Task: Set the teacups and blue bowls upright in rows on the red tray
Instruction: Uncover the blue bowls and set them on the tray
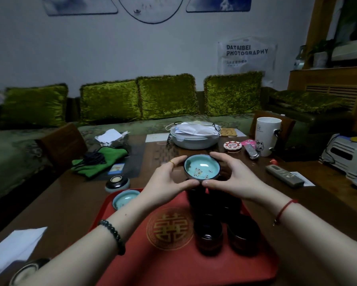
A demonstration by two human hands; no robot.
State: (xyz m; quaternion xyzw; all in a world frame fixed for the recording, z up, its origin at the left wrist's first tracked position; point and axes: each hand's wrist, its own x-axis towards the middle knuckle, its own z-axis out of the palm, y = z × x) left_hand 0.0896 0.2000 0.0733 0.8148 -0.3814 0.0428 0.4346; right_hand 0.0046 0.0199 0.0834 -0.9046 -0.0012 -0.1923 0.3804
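A blue bowl [202, 167] with a painted inside is held upright above the far edge of the red tray [144, 263]. My left hand [169, 179] grips its left side and my right hand [229, 178] grips its right side. A second blue bowl [125, 198] stands upright at the tray's far left corner. Several dark teacups [208, 232] stand in rows on the tray's right half, under and in front of my hands. Another blue-rimmed bowl [117, 182] lies upside down on the table just beyond the tray.
On the wooden table are a green cloth [99, 162], a covered white dish [194, 137], a white mug [267, 136], a remote control [285, 175] and white paper [12, 246] at the near left. A green sofa runs behind.
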